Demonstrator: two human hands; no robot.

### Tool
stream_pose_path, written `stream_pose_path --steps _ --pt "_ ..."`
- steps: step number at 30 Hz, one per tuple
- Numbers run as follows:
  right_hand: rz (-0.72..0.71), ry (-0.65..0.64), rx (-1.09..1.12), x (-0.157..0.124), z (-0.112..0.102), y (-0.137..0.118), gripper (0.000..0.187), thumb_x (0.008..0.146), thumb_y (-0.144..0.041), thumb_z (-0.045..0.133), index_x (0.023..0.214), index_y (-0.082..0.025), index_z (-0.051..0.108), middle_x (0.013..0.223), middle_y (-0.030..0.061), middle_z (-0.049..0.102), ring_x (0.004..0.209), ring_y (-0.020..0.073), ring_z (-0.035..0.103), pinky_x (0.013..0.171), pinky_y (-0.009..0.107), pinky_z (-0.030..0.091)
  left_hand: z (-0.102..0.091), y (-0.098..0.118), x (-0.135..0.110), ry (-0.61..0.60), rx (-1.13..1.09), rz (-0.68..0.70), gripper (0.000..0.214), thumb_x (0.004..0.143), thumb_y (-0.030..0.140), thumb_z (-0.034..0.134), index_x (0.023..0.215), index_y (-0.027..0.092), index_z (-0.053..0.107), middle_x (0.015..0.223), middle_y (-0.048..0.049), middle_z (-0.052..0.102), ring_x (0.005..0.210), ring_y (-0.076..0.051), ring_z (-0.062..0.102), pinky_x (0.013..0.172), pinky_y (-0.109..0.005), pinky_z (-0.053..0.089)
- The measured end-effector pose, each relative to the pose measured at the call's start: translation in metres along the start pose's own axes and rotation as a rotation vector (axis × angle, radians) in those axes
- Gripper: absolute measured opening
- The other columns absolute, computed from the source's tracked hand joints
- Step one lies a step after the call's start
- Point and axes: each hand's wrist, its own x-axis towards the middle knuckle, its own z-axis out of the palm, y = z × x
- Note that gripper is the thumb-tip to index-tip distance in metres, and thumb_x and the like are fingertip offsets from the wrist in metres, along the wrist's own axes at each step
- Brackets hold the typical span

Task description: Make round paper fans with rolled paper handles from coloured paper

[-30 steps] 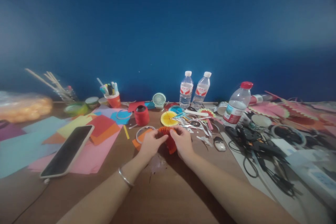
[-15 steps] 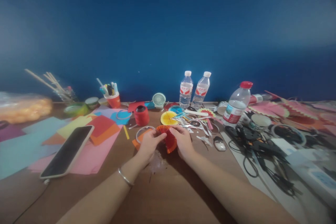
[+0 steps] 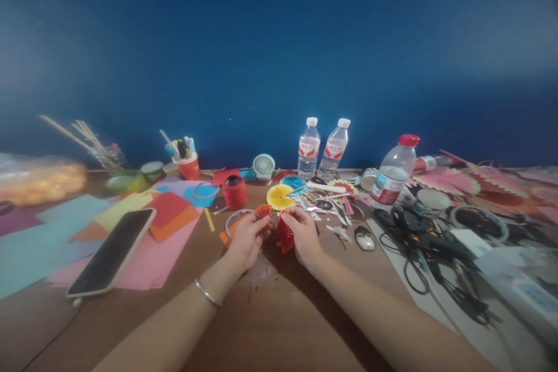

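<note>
Both hands meet at the middle of the brown table [image 3: 270, 314]. My left hand [image 3: 246, 238] pinches an orange pleated paper piece [image 3: 263, 210] at its fingertips. My right hand [image 3: 303, 232] pinches a red pleated paper piece [image 3: 285, 235]. A small gap shows between the two pleated pieces. A thin bangle [image 3: 208, 295] circles my left wrist. A yellow pleated paper disc [image 3: 279, 196] lies just beyond the hands.
A phone [image 3: 113, 250] rests on coloured paper sheets [image 3: 143, 261] at the left. A red cup [image 3: 235, 192], a pen cup [image 3: 189, 165], a small fan [image 3: 264, 165] and three water bottles [image 3: 309, 150] stand behind. Cables and scissors [image 3: 431, 256] crowd the right.
The pleated paper held as one fan between both hands has come apart into an orange part in the left hand and a red part in the right. The hands drew slightly apart.
</note>
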Motion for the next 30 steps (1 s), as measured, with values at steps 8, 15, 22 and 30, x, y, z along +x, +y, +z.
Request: stream_pose_path --steps 8,15,22,30 --pt "-0.023 -0.087 -0.038 -0.0026 -0.0005 -0.0008 0.019 0.063 -0.029 0.067 0.072 -0.018 0.055 0.067 -0.0024 0.06 0.06 0.0121 0.055 0.058 0.024 0.044 -0.0021 0.0005 0.0014 -0.021 0.087 0.076 0.028 0.065 0.02 0.069 0.087 0.015 0.052 0.077 -0.0038 0.066 0.067 -0.011 0.061 0.064 -0.021 0.047" --pt "-0.044 -0.096 -0.123 -0.0035 -0.0009 -0.0025 0.028 0.068 -0.031 0.062 0.093 -0.021 0.055 0.077 0.0001 0.063 0.071 0.0159 0.059 0.065 0.028 0.046 -0.0018 0.0005 0.0027 0.136 0.201 0.162 0.034 0.067 0.021 0.064 0.091 0.02 0.04 0.068 -0.0001 0.065 0.059 -0.011 0.06 0.054 -0.021 0.043" --pt "-0.168 -0.086 -0.31 -0.0011 -0.005 -0.0009 0.014 0.073 -0.025 0.052 0.083 -0.021 0.062 0.082 0.0001 0.063 0.079 0.0163 0.057 0.074 0.029 0.043 -0.0062 -0.0008 0.0029 0.015 0.316 0.221 0.018 0.065 0.025 0.063 0.075 0.016 0.05 0.065 -0.0009 0.064 0.056 -0.01 0.058 0.05 -0.018 0.041" --pt "-0.104 -0.143 -0.308 -0.0051 -0.002 -0.0032 0.041 0.059 -0.029 0.07 0.095 -0.019 0.055 0.083 0.0009 0.06 0.074 0.0173 0.057 0.071 0.03 0.045 -0.008 -0.0008 0.0051 0.009 0.335 0.241 0.025 0.065 0.031 0.065 0.083 0.016 0.056 0.069 -0.0034 0.067 0.056 -0.012 0.06 0.055 -0.022 0.045"
